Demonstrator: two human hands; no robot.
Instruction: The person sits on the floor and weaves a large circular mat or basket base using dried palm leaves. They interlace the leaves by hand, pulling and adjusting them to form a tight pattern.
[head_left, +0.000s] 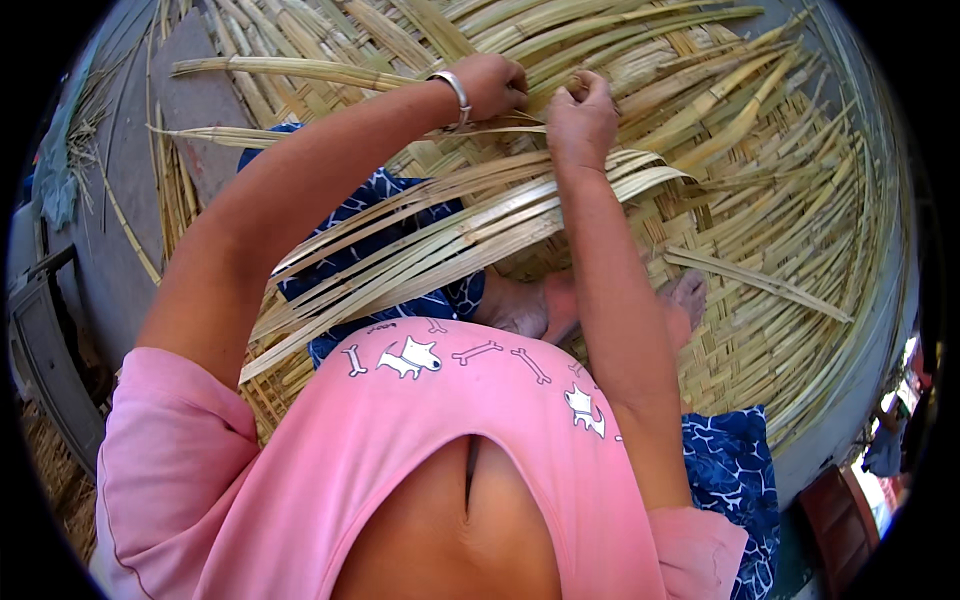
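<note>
I am over a large woven bamboo mat (740, 350) whose loose strip ends fan outward. My left hand (492, 88), with a silver bangle at its wrist, curls closed on a bamboo strip (528, 122) at the far part of the weave. Close to its right, my right hand (582, 118) is closed too, thumb and fingers pinched at the same strips; its fingertips partly hide what they grip. A bundle of pale split strips (440, 240) lies slanting across my lap, passing under both forearms.
Long unwoven strips (330, 35) spread at the far side. A loose split strip (760, 285) rests on the mat near my bare foot (685, 295). At left are a flat grey board (200, 110) and a grey plastic piece of furniture (55, 350). A dark red chair (838, 525) stands at lower right.
</note>
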